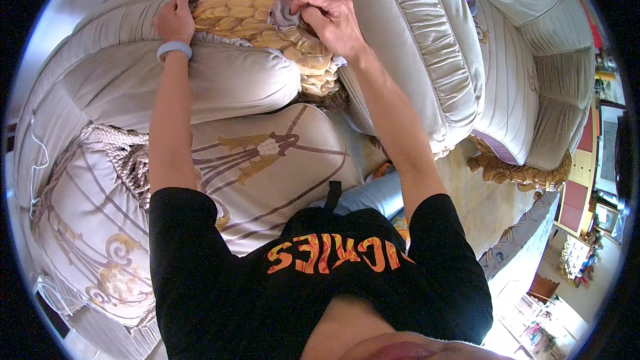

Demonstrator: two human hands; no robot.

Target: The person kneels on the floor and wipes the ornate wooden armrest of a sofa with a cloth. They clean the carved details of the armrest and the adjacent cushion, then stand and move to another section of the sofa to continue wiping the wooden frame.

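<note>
My right hand (327,15) grips a crumpled greyish cloth (285,14) against the carved gold-coloured armrest (235,7) of a sofa. The carving has a scale or feather pattern and curls into a scroll at its front end. At the armrest's left end my left hand (176,19) rests on the seam between the gathered upholstery and the carving, its fingers partly hidden. Below the armrest lies the padded inner side of the sofa arm (220,80), beside an embroidered seat cushion (270,160).
Another sofa section (400,50) with gathered fabric stands close on the right, and an armchair (510,85) with a carved gold base lies beyond it. A tasselled throw pillow (100,230) leans at the left. A white cable (40,160) hangs along the sofa back.
</note>
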